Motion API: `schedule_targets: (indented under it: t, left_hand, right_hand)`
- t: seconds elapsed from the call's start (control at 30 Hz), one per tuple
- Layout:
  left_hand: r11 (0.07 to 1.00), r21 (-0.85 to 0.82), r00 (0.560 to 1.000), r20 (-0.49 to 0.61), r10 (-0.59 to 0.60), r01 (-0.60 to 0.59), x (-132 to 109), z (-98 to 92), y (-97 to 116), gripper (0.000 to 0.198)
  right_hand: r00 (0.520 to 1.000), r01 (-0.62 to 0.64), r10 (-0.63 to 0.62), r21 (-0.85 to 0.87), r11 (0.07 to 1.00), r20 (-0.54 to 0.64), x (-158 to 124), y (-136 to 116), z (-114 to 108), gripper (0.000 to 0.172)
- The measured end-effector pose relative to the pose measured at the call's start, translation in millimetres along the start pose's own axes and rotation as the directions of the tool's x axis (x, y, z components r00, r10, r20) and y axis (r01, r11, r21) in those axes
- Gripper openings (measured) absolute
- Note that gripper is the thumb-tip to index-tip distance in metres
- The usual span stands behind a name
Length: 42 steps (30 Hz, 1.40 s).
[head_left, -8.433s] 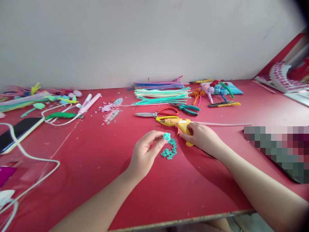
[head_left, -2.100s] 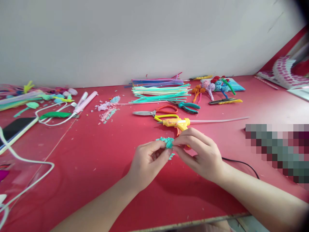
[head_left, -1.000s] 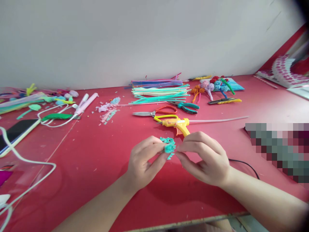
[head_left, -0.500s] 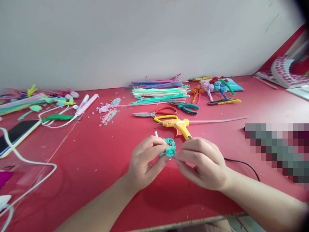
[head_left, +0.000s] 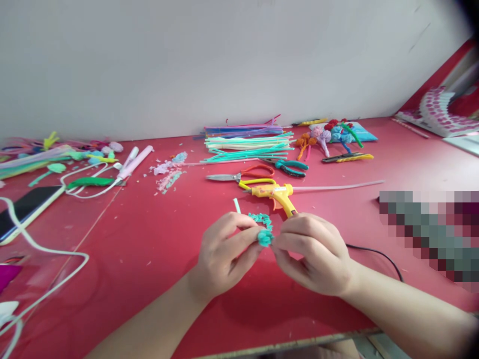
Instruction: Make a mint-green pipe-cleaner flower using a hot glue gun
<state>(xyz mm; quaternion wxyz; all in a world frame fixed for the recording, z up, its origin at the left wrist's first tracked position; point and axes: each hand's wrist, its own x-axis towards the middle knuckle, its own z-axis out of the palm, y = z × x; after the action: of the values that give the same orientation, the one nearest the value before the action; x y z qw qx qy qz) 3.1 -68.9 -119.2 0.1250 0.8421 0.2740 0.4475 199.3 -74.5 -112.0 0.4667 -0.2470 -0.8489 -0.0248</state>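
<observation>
Between my two hands is a small teal fuzzy piece (head_left: 265, 238), like a bunched pipe-cleaner bud. My left hand (head_left: 230, 252) pinches it from the left, and a pale thin stick (head_left: 237, 205) pokes up behind those fingers. From the other side my right hand (head_left: 314, 252) is closed at the fingertips against the bud's right edge; its fingers hide whatever is pinched there. Teal clippings (head_left: 262, 218) lie on the table just beyond. A yellow glue gun (head_left: 279, 192) with a long glue stick rests behind my right hand, beside red-and-yellow-handled scissors (head_left: 239, 177).
Teal-handled pliers (head_left: 290, 166), bundled pipe cleaners (head_left: 247, 142) and finished fuzzy flowers (head_left: 322, 137) lie toward the wall. To the left are a pink hair straightener (head_left: 134, 162), a phone (head_left: 28, 212) and a looping white cable (head_left: 71, 255). Pastel fluff (head_left: 168, 169) is scattered on the red table.
The teal bud has turned slightly and shifted a little to the right. The pale stick behind my left fingers has swung left and shows more. My right hand is nearly still.
</observation>
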Motion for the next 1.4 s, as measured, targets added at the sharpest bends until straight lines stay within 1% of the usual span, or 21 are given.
schedule_targets:
  t: [0.27, 0.5, 0.63, 0.8, 0.87, 0.93, 1.0, 1.03, 1.07, 1.1, 1.13, 1.17, 1.2, 1.23, 1.27, 1.3, 1.33, 1.4]
  left_hand:
    - [1.000, -0.005, 1.000, -0.005, -0.002, 0.002, -1, 1.8, 0, 0.030]
    - [0.999, 0.000, 0.999, -0.033, -0.041, 0.041, 1, 2.8, 1, 0.022]
    - [1.000, -0.011, 0.999, -0.041, -0.028, 0.027, 2, 3.1, 1, 0.021]
    - [0.999, -0.003, 0.999, -0.026, -0.041, 0.041, 0, 2.9, 2, 0.021]
    - [0.999, -0.012, 0.999, -0.027, -0.044, 0.043, -1, 2.8, 2, 0.022]
    - [0.998, -0.024, 0.998, -0.026, -0.052, 0.051, -1, 2.8, 1, 0.023]
    - [0.997, -0.047, 0.998, -0.029, -0.057, 0.055, -2, 3.0, 0, 0.025]
    - [0.996, -0.064, 0.998, -0.033, -0.060, 0.058, -2, 3.3, 0, 0.025]
    - [0.994, -0.086, 0.997, -0.038, -0.067, 0.063, -3, 3.6, -1, 0.026]
    - [0.991, -0.110, 0.996, -0.046, -0.075, 0.070, -3, 4.1, -1, 0.026]
    - [0.988, -0.135, 0.995, -0.053, -0.088, 0.080, -3, 4.5, -2, 0.025]
    - [0.983, -0.158, 0.993, -0.060, -0.104, 0.093, -3, 4.9, -2, 0.025]
    - [0.978, -0.176, 0.990, -0.066, -0.122, 0.109, -3, 5.3, -2, 0.024]
    - [0.973, -0.191, 0.987, -0.070, -0.143, 0.127, -3, 5.7, -2, 0.022]
    - [0.967, -0.206, 0.984, -0.072, -0.166, 0.148, -3, 6.0, -1, 0.020]
    - [0.960, -0.221, 0.979, -0.072, -0.192, 0.172, -2, 6.3, -1, 0.019]
    - [0.951, -0.238, 0.973, -0.073, -0.218, 0.195, -2, 6.6, -1, 0.018]
    - [0.929, -0.285, 0.961, -0.076, -0.266, 0.235, -2, 6.9, 0, 0.016]
  right_hand:
    - [1.000, -0.011, 0.011, 0.001, 1.000, -0.001, 2, 1, 1, 0.019]
    - [1.000, -0.015, 0.015, 0.005, 1.000, -0.005, 2, 0, 1, 0.021]
    - [1.000, -0.011, 0.011, 0.002, 1.000, -0.013, 2, 1, 0, 0.022]
    - [1.000, -0.018, 0.018, -0.007, 1.000, -0.008, 2, -1, 0, 0.022]
    - [1.000, -0.018, 0.018, 0.016, 1.000, -0.013, 3, -2, -1, 0.022]
    - [0.997, -0.065, 0.068, 0.058, 0.996, -0.042, 4, 1, -3, 0.021]
    - [0.978, -0.191, 0.195, 0.069, 0.979, -0.070, 5, 10, -4, 0.015]
    - [0.959, -0.269, 0.271, 0.039, 0.962, -0.078, 5, 16, -5, 0.009]
    - [0.929, -0.368, 0.367, -0.026, 0.929, -0.035, 6, 24, -5, 0.004]
    - [0.878, -0.471, 0.477, -0.114, 0.875, 0.029, 6, 33, -5, 0.005]
    - [0.797, -0.556, 0.592, -0.237, 0.796, 0.117, 5, 41, -4, 0.013]
    - [0.711, -0.591, 0.681, -0.375, 0.714, 0.176, 5, 48, -4, 0.022]
    - [0.611, -0.590, 0.752, -0.490, 0.641, 0.249, 4, 54, -2, 0.029]
    - [0.523, -0.580, 0.799, -0.562, 0.589, 0.298, 4, 58, -1, 0.035]
    - [0.460, -0.566, 0.823, -0.605, 0.560, 0.332, 3, 61, 0, 0.038]
    - [0.415, -0.559, 0.838, -0.627, 0.542, 0.354, 1, 64, 2, 0.040]
    - [0.392, -0.565, 0.845, -0.629, 0.534, 0.365, 0, 65, 3, 0.041]
    - [0.387, -0.608, 0.844, -0.585, 0.537, 0.372, -2, 67, 5, 0.039]
